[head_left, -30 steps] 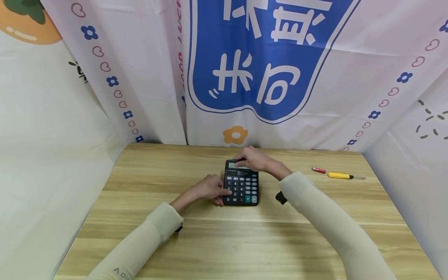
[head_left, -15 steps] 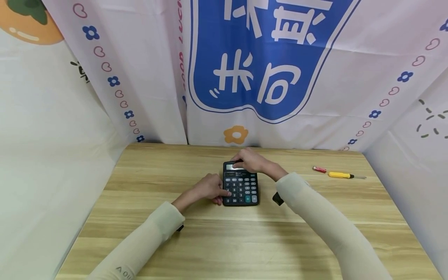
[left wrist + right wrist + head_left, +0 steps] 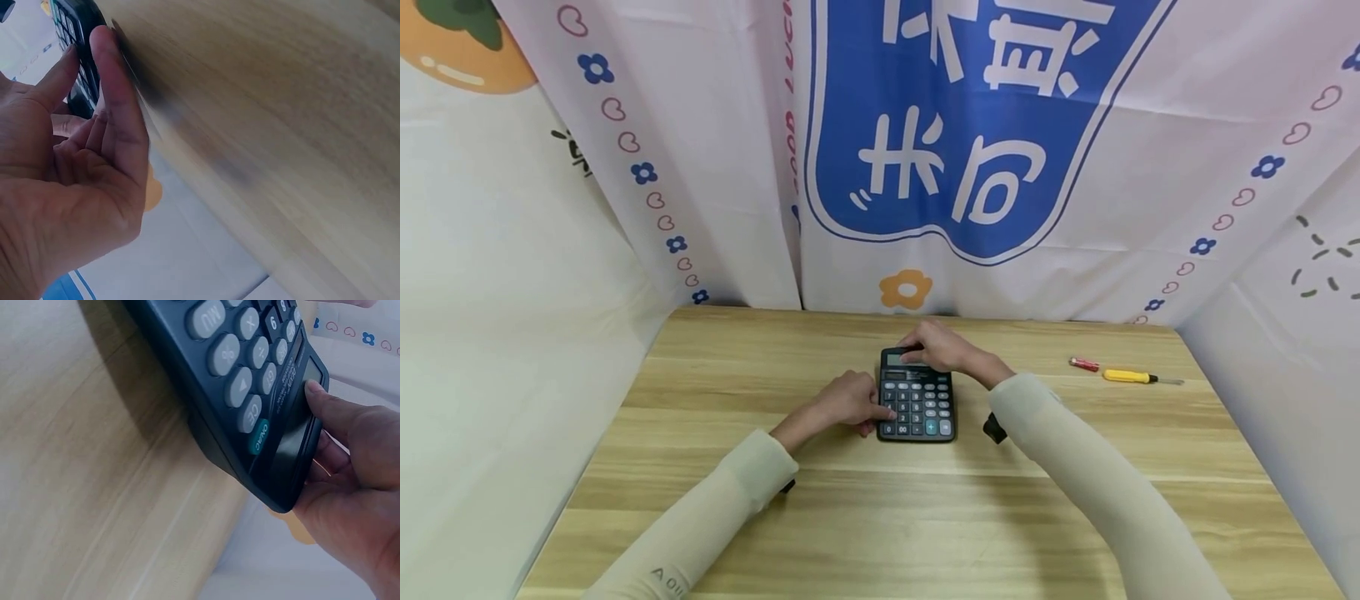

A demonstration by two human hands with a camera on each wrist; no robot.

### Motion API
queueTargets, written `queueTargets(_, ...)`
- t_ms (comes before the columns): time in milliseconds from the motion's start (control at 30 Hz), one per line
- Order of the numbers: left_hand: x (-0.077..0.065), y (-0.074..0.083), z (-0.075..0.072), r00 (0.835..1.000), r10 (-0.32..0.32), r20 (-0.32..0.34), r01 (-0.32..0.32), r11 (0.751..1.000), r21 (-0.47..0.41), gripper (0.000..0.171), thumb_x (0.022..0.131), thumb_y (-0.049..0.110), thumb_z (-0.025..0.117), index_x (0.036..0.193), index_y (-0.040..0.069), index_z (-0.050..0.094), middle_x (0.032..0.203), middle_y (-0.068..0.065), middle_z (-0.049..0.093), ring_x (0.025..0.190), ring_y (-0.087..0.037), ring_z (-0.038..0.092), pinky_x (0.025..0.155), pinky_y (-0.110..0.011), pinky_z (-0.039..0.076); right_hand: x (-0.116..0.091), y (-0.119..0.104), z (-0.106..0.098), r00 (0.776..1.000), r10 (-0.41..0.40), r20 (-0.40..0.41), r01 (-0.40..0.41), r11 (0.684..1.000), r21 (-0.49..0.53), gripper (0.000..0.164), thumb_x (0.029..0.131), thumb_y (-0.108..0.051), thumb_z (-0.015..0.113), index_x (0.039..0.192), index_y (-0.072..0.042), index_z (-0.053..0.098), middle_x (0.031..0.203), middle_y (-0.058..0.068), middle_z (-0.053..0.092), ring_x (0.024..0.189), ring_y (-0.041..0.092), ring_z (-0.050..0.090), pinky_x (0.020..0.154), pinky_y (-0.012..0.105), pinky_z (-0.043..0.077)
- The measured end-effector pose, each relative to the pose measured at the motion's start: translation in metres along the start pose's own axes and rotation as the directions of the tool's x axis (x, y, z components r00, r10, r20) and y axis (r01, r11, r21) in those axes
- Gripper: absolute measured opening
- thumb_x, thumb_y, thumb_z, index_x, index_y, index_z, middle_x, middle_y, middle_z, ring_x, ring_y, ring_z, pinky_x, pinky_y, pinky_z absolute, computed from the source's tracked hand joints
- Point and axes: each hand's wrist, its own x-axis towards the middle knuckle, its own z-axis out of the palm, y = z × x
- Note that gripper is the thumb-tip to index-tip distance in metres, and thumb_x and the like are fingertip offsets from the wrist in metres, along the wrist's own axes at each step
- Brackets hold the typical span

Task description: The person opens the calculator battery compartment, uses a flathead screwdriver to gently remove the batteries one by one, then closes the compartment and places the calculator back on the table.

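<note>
A black calculator [image 3: 917,400] with grey and green keys faces up at the middle of the wooden table. My left hand [image 3: 852,398] grips its left edge, thumb over the number keys and fingers by the side. In the left wrist view the left hand [image 3: 94,131] pinches the calculator's side [image 3: 81,56] close over the tabletop. At the top end my right hand [image 3: 942,346] holds the calculator, its thumb lying on the display. The right wrist view shows the right hand's thumb [image 3: 331,409] on the screen [image 3: 294,440] and fingers behind the casing.
A red battery [image 3: 1084,364] and a yellow-handled screwdriver [image 3: 1131,377] lie on the table's right side. White printed cloth [image 3: 737,167] hangs behind the table's far edge [image 3: 760,312], with more cloth at both sides.
The calculator's top end has dipped slightly toward me, and the right hand has shifted a little left and down with it. The left hand stays nearly still.
</note>
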Motion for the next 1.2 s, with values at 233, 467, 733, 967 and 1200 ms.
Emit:
queueTargets(233, 0.0, 0.003, 0.0, 1.0, -0.022, 0.003, 0.021, 0.996, 0.083, 0.037, 0.097, 0.035, 0.08, 0.071, 0.009, 0.073, 0.061, -0.003, 0.072, 0.056, -0.016, 0.071, 0.048, -0.023, 0.043, -0.002, 0.003, 0.005, 0.999, 0.051, -0.012, -0.051, 0.999, 0.015, 0.025, 0.101, -0.014, 0.074, 0.123, -0.004, 0.079, 0.124, 0.012, 0.077, 0.119, 0.03, 0.071, 0.106, 0.047, 0.055)
queueTargets(467, 0.0, 0.003, 0.001, 1.0, -0.027, 0.0, 0.027, 0.993, 0.115, 0.038, 0.098, 0.038, 0.078, 0.072, 0.011, 0.073, 0.062, -0.002, 0.072, 0.055, -0.015, 0.07, 0.049, -0.024, 0.042, -0.002, 0.006, 0.008, 0.998, 0.053, -0.027, -0.053, 0.999, 0.015, 0.026, 0.101, -0.015, 0.074, 0.125, -0.004, 0.078, 0.126, 0.011, 0.076, 0.122, 0.029, 0.07, 0.109, 0.047, 0.054)
queueTargets(733, -0.004, 0.003, -0.002, 0.999, 0.002, -0.039, 0.005, 0.984, 0.18, 0.043, 0.098, 0.042, 0.077, 0.069, 0.01, 0.073, 0.059, -0.001, 0.068, 0.048, -0.011, 0.056, 0.044, -0.022, 0.034, -0.005, 0.006, 0.009, 0.997, 0.065, -0.029, -0.064, 0.997, 0.031, 0.028, 0.102, -0.017, 0.072, 0.127, -0.004, 0.077, 0.128, 0.011, 0.076, 0.122, 0.027, 0.07, 0.108, 0.046, 0.054)
queueTargets(967, -0.006, 0.004, -0.008, 0.988, 0.044, -0.15, -0.004, 0.966, 0.257, 0.037, 0.1, 0.042, 0.075, 0.077, 0.014, 0.071, 0.061, 0.003, 0.061, 0.052, -0.011, 0.052, 0.047, -0.025, 0.037, -0.011, 0.005, 0.004, 0.993, 0.088, -0.078, -0.084, 0.995, 0.049, 0.035, 0.107, -0.023, 0.065, 0.132, 0.0, 0.073, 0.132, 0.014, 0.073, 0.126, 0.031, 0.068, 0.109, 0.048, 0.053)
queueTargets(1200, -0.006, 0.005, -0.02, 0.945, 0.1, -0.31, 0.009, 0.944, 0.33, 0.046, 0.103, 0.043, 0.07, 0.131, 0.006, 0.071, 0.12, -0.015, 0.074, 0.103, -0.031, 0.072, 0.085, -0.047, 0.061, -0.025, 0.009, -0.005, 0.982, 0.121, -0.144, -0.119, 0.993, 0.021, 0.05, 0.109, -0.036, 0.061, 0.142, 0.001, 0.065, 0.136, 0.017, 0.071, 0.122, 0.031, 0.068, 0.106, 0.049, 0.055)
